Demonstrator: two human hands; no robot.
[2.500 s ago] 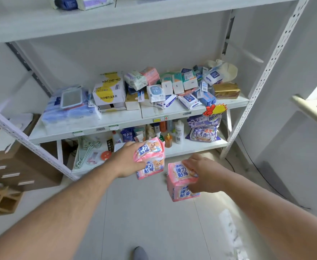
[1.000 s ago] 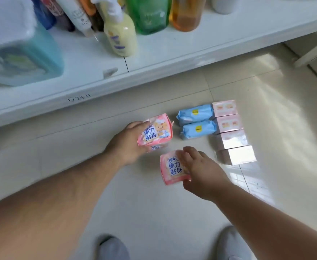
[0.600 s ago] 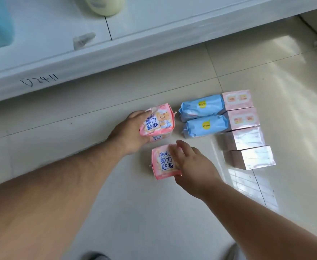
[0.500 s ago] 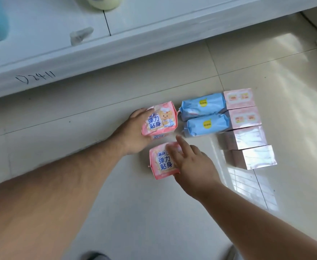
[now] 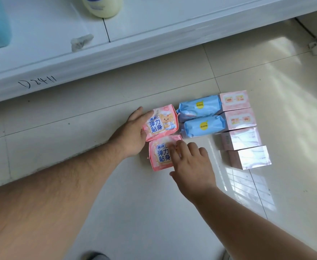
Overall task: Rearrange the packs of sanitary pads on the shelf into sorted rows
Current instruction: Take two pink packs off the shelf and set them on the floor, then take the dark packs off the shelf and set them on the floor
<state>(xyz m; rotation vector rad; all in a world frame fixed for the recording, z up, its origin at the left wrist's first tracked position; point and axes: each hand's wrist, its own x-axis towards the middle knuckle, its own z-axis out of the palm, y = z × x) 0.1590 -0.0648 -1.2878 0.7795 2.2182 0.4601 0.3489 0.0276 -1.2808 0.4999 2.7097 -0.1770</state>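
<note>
Here, the main risk is lying in the soft pink packs themselves: if the right hand (image 5: 192, 167) is pressing unevenly, the nearer pink pack (image 5: 159, 153) is likely to be skewing or sliding on the glossy floor (image 5: 153, 212) and riding up over its twin, spoiling the column. The left hand (image 5: 133, 134) is resting against the left side of the farther pink pack (image 5: 161, 123), its fingers (image 5: 138, 114) lying fairly straight along the edge and only bracing it, not curling round it. The right hand's fingers (image 5: 174, 147) are lying flat and extended on top of the nearer pack, pressing rather than pinching. A hard nudge rightward from the left fingers could also be pushing the farther pack into the two blue packs (image 5: 200, 117) just beyond it and knocking them crooked. Both pink packs are sitting on the floor below the white shelf (image 5: 153, 34), touching each other edge to edge, directly under and beside the fingers. They are looking puffy and crinkly, pale pink with blue Chinese lettering and a cartoon bear on the farther one. Right of the blue packs, four pink boxes (image 5: 242, 128) are standing in a neat column, the nearer two glaring with reflected light. To my eye the sorting is well underway but not back on the shelf yet.
</note>
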